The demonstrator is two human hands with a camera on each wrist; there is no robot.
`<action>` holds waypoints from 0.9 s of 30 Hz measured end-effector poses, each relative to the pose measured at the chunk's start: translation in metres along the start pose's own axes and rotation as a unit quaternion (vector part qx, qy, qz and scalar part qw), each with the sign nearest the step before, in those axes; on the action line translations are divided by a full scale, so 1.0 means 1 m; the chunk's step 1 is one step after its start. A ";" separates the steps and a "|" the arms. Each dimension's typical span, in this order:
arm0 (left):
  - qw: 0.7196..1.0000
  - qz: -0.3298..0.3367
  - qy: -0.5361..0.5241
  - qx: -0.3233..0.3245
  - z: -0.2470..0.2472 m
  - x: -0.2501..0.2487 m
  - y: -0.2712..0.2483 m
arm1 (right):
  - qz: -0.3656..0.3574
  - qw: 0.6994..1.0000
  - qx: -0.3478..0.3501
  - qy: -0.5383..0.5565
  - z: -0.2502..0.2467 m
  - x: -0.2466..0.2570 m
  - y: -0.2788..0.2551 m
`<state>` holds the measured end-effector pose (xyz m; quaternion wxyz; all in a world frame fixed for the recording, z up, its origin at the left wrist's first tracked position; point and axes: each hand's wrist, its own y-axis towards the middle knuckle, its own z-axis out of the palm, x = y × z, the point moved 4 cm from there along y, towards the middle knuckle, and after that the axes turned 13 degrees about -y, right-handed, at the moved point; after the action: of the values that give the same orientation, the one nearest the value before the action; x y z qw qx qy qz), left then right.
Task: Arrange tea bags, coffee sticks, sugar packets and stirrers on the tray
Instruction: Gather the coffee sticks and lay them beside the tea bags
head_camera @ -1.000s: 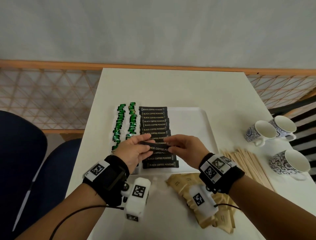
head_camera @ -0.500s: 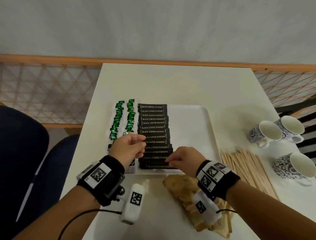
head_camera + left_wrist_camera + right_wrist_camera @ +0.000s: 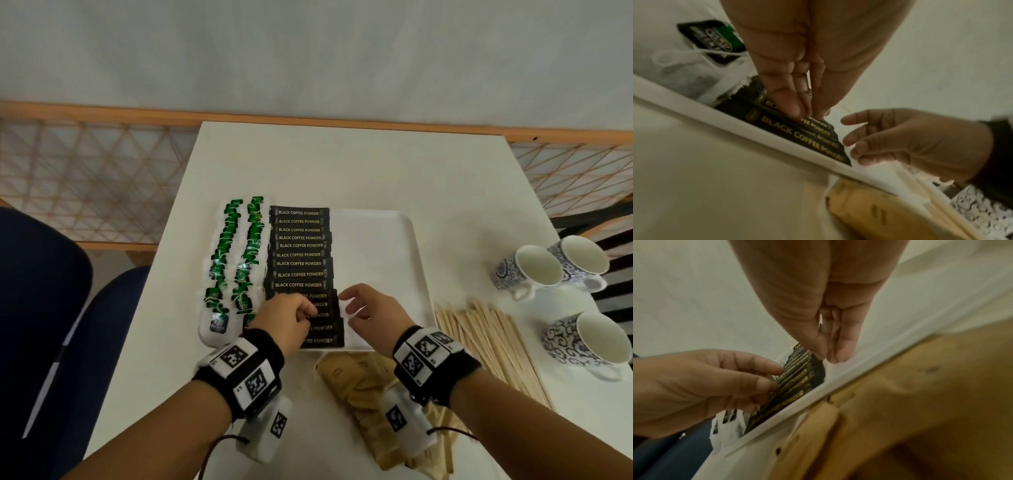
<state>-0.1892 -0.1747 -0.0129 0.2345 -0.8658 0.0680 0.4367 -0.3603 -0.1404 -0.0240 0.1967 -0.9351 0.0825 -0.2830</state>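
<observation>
Since a second ago both hands have dropped the black coffee stick they held between them and shifted to the near end of the column of black "BLACK COFFEE POWDER" sticks [image 3: 301, 274]: left hand [image 3: 286, 317] has fingertips [image 3: 791, 110] pressed on the near sticks, no clear pinch; right hand [image 3: 371, 310] hovers just right of the column, fingers loosely curled, holding nothing. Column sits on the left half of the white rectangular plastic tray [image 3: 387, 246], two rows of green-tagged tea bags [image 3: 236, 253] just left of it. Tan paper sugar packets [image 3: 356, 380] and pale wooden stirrers [image 3: 486, 339] lie off-tray on the white table [image 3: 342, 164]; three blue-patterned ceramic cups [image 3: 561, 270] at right.
</observation>
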 end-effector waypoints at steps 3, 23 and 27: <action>0.999 0.019 0.038 -0.004 0.002 -0.002 0.004 | -0.006 1.000 -0.008 0.023 0.002 0.004 0.001; 0.985 0.028 0.161 0.059 0.021 0.000 0.010 | 0.036 0.992 -0.055 0.110 -0.004 -0.002 0.033; 0.976 0.018 0.202 0.080 0.026 0.005 0.012 | 0.028 0.993 -0.043 0.109 -0.001 0.001 0.040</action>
<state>-0.2085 -0.1728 -0.0339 0.2764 -0.9132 0.1645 0.2503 -0.3621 -0.1770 -0.0389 0.1541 -0.9038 0.1411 -0.3735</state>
